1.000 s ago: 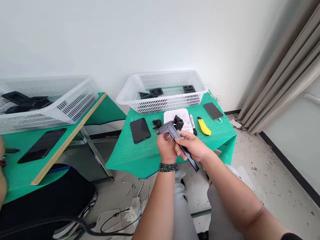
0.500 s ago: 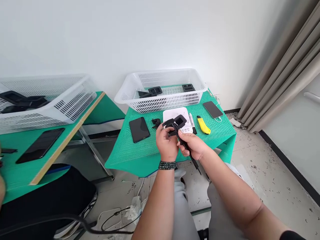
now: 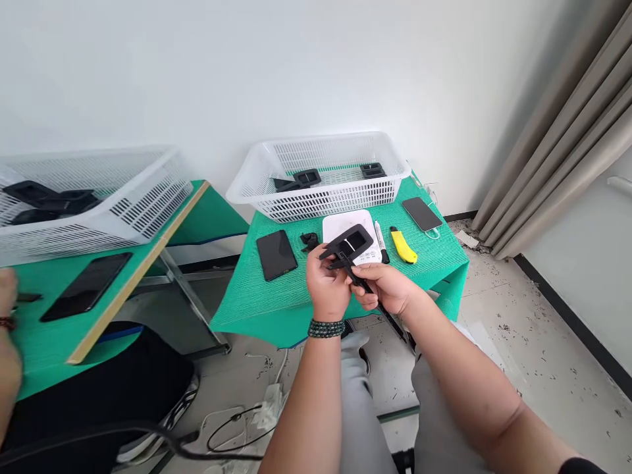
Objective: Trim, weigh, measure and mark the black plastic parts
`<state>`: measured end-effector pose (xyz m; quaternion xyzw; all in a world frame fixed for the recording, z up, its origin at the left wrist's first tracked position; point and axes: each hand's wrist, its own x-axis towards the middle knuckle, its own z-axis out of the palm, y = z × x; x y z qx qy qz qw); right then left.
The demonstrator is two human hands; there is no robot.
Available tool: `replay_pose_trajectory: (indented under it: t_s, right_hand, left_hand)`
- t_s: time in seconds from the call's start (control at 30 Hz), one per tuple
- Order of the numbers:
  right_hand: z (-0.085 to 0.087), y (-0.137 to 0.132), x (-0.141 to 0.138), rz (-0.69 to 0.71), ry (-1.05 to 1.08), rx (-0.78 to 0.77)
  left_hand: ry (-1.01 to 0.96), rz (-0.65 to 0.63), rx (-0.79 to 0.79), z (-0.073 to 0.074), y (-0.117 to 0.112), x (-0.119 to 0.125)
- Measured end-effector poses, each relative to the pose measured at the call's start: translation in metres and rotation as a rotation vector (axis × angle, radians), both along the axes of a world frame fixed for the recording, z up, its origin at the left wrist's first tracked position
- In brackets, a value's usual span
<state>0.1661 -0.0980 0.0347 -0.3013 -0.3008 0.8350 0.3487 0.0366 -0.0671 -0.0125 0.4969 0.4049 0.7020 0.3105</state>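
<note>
Over the front of the green-covered table, my left hand (image 3: 330, 284) is closed on a black plastic frame-shaped part (image 3: 366, 233) with a rectangular opening. My right hand (image 3: 386, 284) grips a black caliper (image 3: 390, 318), its beam slanting down to the right. The caliper's jaws lie against the part near my left fingers; the exact contact is hidden. Behind the part sits a flat white scale-like device (image 3: 338, 223) with printed icons. A white marker (image 3: 378, 236) and a yellow utility knife (image 3: 404, 247) lie to its right, a small black item (image 3: 310, 241) to its left.
A white plastic basket (image 3: 320, 205) with several black parts stands at the back. Two phones, one dark (image 3: 276, 255) and one with a white cable (image 3: 421, 214), flank the middle. Leftward, another table (image 3: 123, 286) holds a second basket (image 3: 143, 209); a co-worker's arm (image 3: 6, 359) rests there.
The black part has turned so its opening faces up more, and the caliper's beam has shifted slightly right. At the left, the co-worker's hand has come into view.
</note>
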Motion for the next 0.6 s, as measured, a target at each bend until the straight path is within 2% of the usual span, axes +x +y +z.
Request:
replay_pose_trajectory:
  t_s: [0.33, 0.47, 0.6]
  right_hand:
    - [-0.004, -0.002, -0.007, 0.055, -0.074, -0.031]
    - [-0.004, 0.000, -0.009, 0.055, -0.102, -0.057]
    - [-0.004, 0.002, -0.011, 0.055, -0.095, -0.076]
  left_hand:
    - [0.021, 0.085, 0.145, 0.002, 0.002, 0.000]
    - [0.037, 0.077, 0.094, 0.005, 0.002, 0.000]
    - [-0.039, 0.038, 0.022, 0.008, -0.001, 0.001]
